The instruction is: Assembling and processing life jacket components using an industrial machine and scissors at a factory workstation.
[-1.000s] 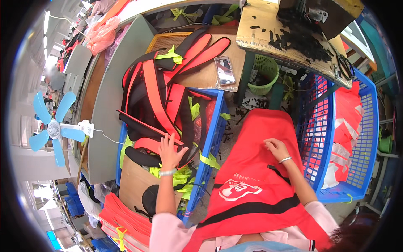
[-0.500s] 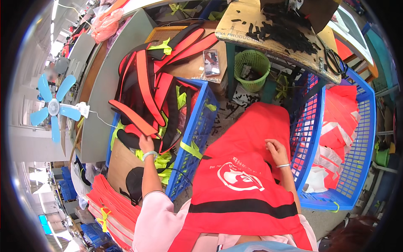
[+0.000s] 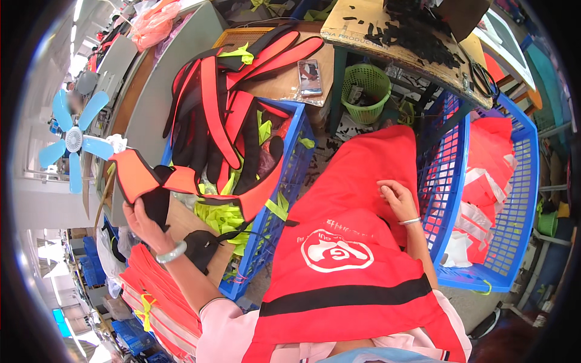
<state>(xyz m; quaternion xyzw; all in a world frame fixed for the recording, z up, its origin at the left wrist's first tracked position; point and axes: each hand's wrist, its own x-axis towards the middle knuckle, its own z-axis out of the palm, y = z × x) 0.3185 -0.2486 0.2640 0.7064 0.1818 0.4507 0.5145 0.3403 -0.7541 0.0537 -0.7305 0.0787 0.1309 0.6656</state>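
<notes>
My left hand (image 3: 144, 222) grips a long orange piece with black backing (image 3: 181, 181) and holds it lifted over the left blue crate (image 3: 290, 175), which is heaped with more orange-and-black pieces (image 3: 221, 121) and yellow-green straps (image 3: 224, 215). My right hand (image 3: 398, 198) lies flat on a red vest (image 3: 351, 242) with a white round emblem and a black band, spread across my lap.
A blue crate (image 3: 514, 199) at the right holds folded red vests with pale stripes. A green basket (image 3: 365, 92) stands under a cardboard-topped table (image 3: 387, 42) strewn with black scraps. A blue fan (image 3: 74, 139) stands at left. Bundled orange vests (image 3: 151, 302) lie at lower left.
My left hand has pulled an orange-and-black piece up out of the left crate and moved it leftward. My right hand stays on the red vest.
</notes>
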